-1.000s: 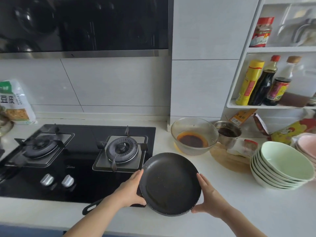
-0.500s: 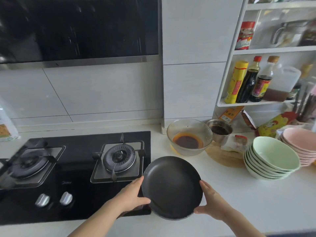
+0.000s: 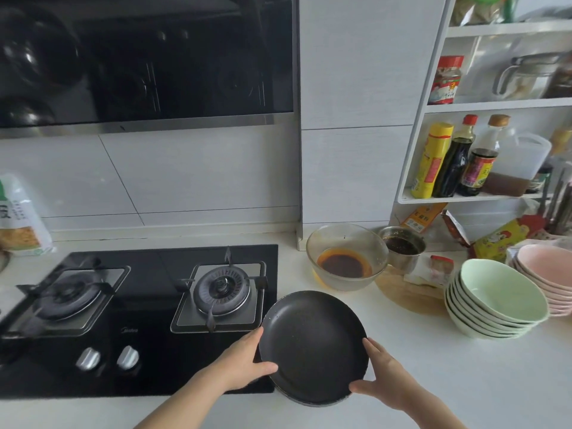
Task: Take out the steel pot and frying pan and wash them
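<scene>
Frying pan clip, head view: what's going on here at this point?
A person holds a black frying pan by its rim with both hands, the left hand on its left edge and the right hand on its lower right edge. The pan is tilted toward the camera, over the white counter just right of the gas stove. A glass bowl with dark sauce and a stack of green bowls stand behind it. No steel pot or sink is in view.

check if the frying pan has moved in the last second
No, not noticeably. The frying pan still overlaps the right edge of the gas stove, just in front and to the right of the right burner.
</scene>
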